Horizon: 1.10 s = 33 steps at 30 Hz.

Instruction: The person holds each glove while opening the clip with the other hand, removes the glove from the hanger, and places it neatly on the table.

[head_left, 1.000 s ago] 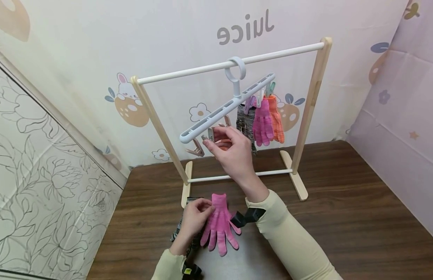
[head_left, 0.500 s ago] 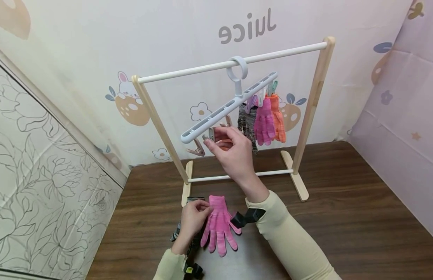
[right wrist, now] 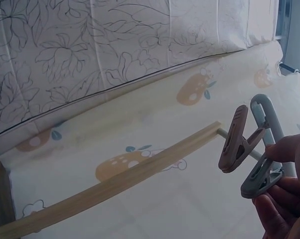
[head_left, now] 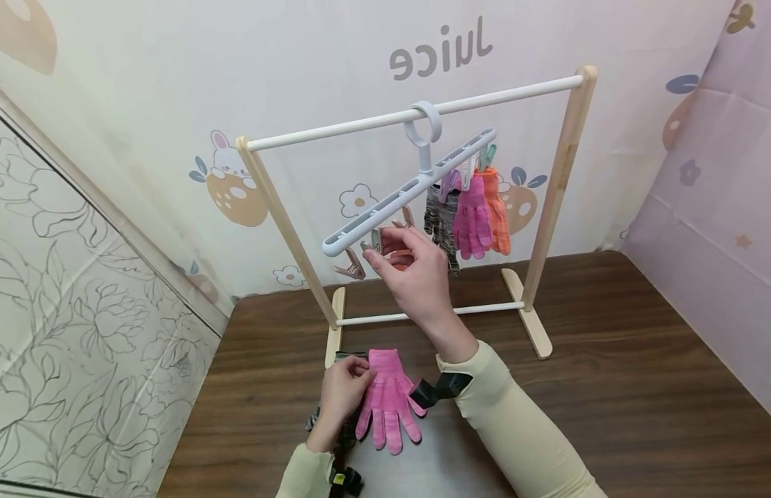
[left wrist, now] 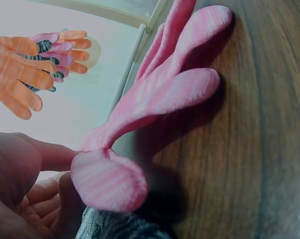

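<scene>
My left hand [head_left: 343, 391] pinches the cuff side of a pink knit glove [head_left: 388, 401], which lies fingers toward me on the table. A dark mottled glove [left wrist: 122, 226] lies partly hidden beneath that hand. Raised at the grey hanger [head_left: 398, 200], my right hand [head_left: 419, 273] pinches a grey-green clothespin [right wrist: 262, 174] between thumb and fingers, below the hanger's left half. Beside it hangs a dusty-pink clothespin [right wrist: 234, 139] that holds nothing. An orange glove [left wrist: 20, 69] hangs in the left wrist view; my right hand mostly covers it in the head view.
The hanger hooks over the white top bar [head_left: 497, 95] of a wooden-legged rack on the dark table [head_left: 622, 387]. Clipped to its right half are a dark mottled glove [head_left: 441, 218], a pink glove [head_left: 473, 221] and an orange glove [head_left: 497, 214]. A patterned curtain backs the rack.
The pink glove's cuff has shifted slightly left, closer to my left hand. My right hand keeps its pinch on the clothespin, nearly still.
</scene>
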Tool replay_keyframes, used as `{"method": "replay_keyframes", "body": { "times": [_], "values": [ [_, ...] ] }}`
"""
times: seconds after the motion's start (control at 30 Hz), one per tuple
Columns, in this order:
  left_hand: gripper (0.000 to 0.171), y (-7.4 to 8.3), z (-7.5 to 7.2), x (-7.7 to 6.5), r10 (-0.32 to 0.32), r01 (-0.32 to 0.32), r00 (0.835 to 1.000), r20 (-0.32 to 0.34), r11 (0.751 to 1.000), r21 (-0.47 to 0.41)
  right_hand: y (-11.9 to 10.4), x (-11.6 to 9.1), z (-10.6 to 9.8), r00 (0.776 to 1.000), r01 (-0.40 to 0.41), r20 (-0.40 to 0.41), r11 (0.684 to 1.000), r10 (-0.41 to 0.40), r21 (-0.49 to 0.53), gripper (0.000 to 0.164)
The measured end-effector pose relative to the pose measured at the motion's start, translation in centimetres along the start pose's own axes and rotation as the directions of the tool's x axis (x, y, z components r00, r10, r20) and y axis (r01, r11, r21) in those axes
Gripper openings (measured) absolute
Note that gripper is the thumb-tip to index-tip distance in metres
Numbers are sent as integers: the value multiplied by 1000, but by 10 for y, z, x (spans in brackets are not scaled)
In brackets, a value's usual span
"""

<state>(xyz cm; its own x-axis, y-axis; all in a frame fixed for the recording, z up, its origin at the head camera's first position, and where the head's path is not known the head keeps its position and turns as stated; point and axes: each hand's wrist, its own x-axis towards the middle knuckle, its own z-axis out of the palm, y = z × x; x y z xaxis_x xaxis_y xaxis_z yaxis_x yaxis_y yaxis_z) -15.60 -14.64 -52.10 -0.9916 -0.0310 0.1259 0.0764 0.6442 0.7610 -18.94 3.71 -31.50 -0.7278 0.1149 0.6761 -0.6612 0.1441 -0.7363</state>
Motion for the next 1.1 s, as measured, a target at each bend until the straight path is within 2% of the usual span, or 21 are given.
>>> {"method": "replay_keyframes", "body": {
  "times": [0.17,0.47,0.7,0.8,0.93,1.1],
  "values": [
    [9,-1,1,0,-11,11,1000,-14,999,32,1,0,-1,1000,-1,3,1000,1,5,34],
    [10,1,1,-2,50,-42,998,-43,985,166,-1,0,0,1000,-23,5,1000,23,-9,38],
    [12,5,-1,-3,84,-72,995,-50,976,208,-35,-1,-6,999,-32,14,999,32,-31,34],
    [12,5,-2,-3,83,-71,995,-49,974,214,-39,-1,-7,999,-38,16,999,39,-34,33],
    [13,6,-3,-3,72,-60,996,-46,975,212,-36,-2,-7,999,-30,12,999,31,-26,34],
    [13,6,-3,-3,69,-58,997,-42,976,209,-12,-2,-5,1000,-19,10,1000,19,-6,36]
  ]
}}
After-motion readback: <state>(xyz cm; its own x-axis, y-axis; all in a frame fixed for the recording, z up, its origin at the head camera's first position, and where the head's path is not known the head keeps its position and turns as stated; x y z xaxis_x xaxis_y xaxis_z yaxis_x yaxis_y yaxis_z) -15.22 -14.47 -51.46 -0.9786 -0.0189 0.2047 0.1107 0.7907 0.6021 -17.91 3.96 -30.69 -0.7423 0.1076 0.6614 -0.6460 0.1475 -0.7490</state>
